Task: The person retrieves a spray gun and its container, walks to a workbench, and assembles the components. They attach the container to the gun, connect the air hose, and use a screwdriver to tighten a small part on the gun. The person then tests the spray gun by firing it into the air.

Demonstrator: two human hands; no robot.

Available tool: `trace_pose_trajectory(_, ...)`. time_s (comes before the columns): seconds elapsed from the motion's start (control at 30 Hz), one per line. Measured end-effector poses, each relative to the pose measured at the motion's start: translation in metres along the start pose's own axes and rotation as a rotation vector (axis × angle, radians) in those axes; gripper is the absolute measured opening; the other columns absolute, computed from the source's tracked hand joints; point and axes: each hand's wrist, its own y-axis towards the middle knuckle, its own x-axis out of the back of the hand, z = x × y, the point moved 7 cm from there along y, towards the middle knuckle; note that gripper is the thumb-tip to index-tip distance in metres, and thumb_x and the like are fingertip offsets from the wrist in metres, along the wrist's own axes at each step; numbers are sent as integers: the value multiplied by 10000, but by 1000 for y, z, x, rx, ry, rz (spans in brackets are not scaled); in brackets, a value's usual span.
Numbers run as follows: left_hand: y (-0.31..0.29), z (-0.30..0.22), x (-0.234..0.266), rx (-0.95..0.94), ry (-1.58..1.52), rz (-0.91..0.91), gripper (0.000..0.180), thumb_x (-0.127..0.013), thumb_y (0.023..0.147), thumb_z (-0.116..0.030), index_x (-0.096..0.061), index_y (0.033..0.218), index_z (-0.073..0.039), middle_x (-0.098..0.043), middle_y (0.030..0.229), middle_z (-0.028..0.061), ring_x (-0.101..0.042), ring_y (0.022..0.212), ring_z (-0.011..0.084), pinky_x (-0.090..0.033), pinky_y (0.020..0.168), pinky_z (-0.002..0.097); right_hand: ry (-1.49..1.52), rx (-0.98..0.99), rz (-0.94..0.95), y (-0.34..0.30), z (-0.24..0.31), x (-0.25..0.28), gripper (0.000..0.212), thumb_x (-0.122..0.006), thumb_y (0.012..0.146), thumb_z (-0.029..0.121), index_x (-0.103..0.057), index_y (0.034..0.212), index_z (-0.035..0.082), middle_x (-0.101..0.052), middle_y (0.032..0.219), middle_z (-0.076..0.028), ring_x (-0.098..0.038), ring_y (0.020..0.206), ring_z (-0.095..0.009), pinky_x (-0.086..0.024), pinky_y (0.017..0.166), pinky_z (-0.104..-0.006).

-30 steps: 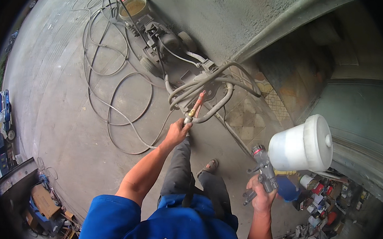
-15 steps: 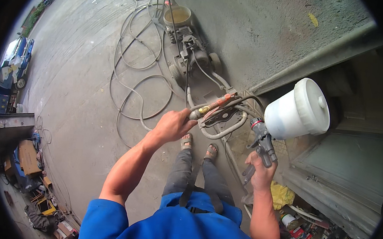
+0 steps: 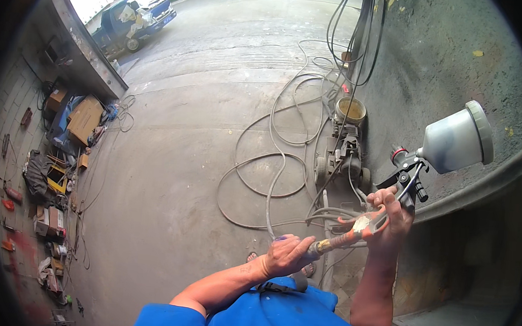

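Note:
My left hand point(image 3: 288, 256) is closed round the hose end of an orange air blow gun point(image 3: 362, 224), by its grey coupler point(image 3: 313, 249). The blow gun's hooked end overlaps my right hand point(image 3: 393, 218); whether they touch, I cannot tell. Raised at the right, my right hand grips a dark spray gun point(image 3: 406, 176) with a red ring at its front. A whitish paint cup point(image 3: 456, 140) with a pale lid sits tilted on the spray gun, its lid turned to the right. The fingers hide much of the spray gun's handle.
A wheeled compressor point(image 3: 344, 147) stands ahead, with a round bucket point(image 3: 350, 110) at its far end. Looped hoses point(image 3: 273, 155) lie across the concrete floor. A rough grey wall point(image 3: 425, 71) rises at right. Boxes point(image 3: 86, 119) and clutter line the left; a blue vehicle point(image 3: 135, 21) stands outside.
The view has swung up and to the left. My left hand has brought the blow gun across to my right hand, which has come up with the spray gun, now more level.

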Motion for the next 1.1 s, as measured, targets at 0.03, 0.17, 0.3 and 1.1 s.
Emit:
trace_pose_trajectory(0.03, -1, 4, 7, 8, 8, -7, 602, -858, 743, -149, -582, 1243, 42, -563, 715, 40, -564, 567, 178, -467, 506, 325, -11, -46, 3, 0, 2, -10, 101, -637, 882, 82, -548, 895, 36, -511, 807, -36, -528, 756, -139, -504, 800, -362)
trace_pose_trajectory(0.17, -16, 23, 26, 222, -303, 124, 401, -825, 816, -223, -639, 1123, -45, -642, 776, 115, -626, 627, 305, -513, 595, 392, 15, -62, 170, -17, 8, -67, 155, -570, 792, 4, -523, 938, 28, -469, 813, -36, -498, 771, -151, -465, 780, -363)
trace_pose_trajectory(0.3, -27, 27, 41, 421, -778, 295, 334, -708, 922, -362, -612, 1008, -54, -578, 689, 164, -578, 634, 392, -449, 567, 442, 107, -74, 373, -37, 16, -121, 386, -645, 752, 95, -476, 1071, -43, -417, 823, -54, -478, 752, -170, -504, 560, -286)
trace_pose_trajectory(1.1, -75, -24, 158, 641, -931, 17, 214, -710, 930, -247, -683, 1042, -68, -678, 721, 79, -632, 607, 178, -478, 542, 340, 203, -468, 609, -116, -7, -229, 152, -507, 888, 183, -420, 881, 59, -384, 824, -72, -411, 791, -188, -401, 747, -307)
